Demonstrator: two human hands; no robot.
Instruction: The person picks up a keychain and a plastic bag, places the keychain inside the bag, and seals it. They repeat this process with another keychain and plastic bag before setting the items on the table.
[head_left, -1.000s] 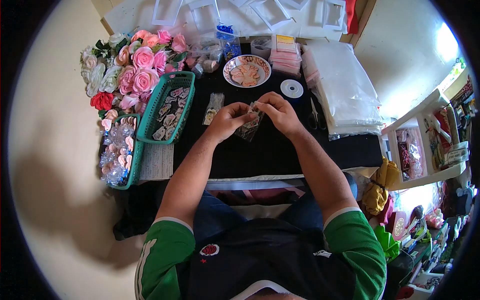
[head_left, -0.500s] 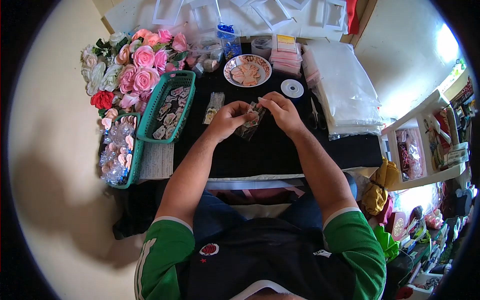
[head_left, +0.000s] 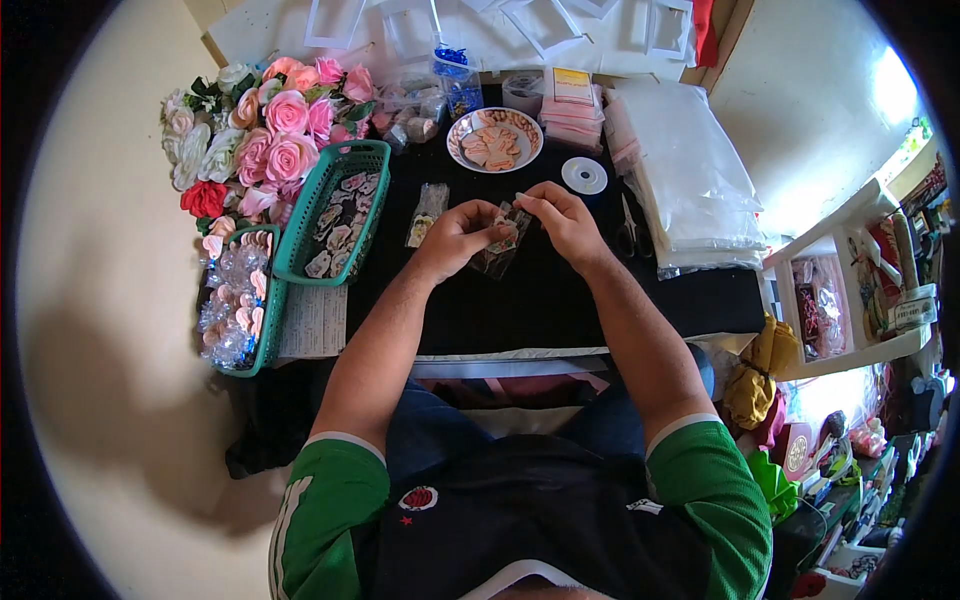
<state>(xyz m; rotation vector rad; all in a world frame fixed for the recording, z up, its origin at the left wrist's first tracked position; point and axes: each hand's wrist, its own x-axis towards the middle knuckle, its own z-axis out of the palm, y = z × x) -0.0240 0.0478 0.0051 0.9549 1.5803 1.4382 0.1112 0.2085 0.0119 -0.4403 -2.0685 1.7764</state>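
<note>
Left hand (head_left: 457,238) and right hand (head_left: 565,220) both pinch 1 small clear packet (head_left: 500,243) above the black cloth (head_left: 540,300).

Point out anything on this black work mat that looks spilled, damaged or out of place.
Nothing stands out. Both hands, left hand and right hand, hold a small clear plastic packet above the black mat. The patterned bowl of pink pieces sits upright, and the green plastic basket holds its packets inside.

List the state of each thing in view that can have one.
Left hand: gripping the small clear bag.
Right hand: pinching the bag's top.
Small clear bag: held above the black cloth.
Patterned bowl: holds pieces.
Green basket: partly filled.
Scissors: lying flat.
</note>
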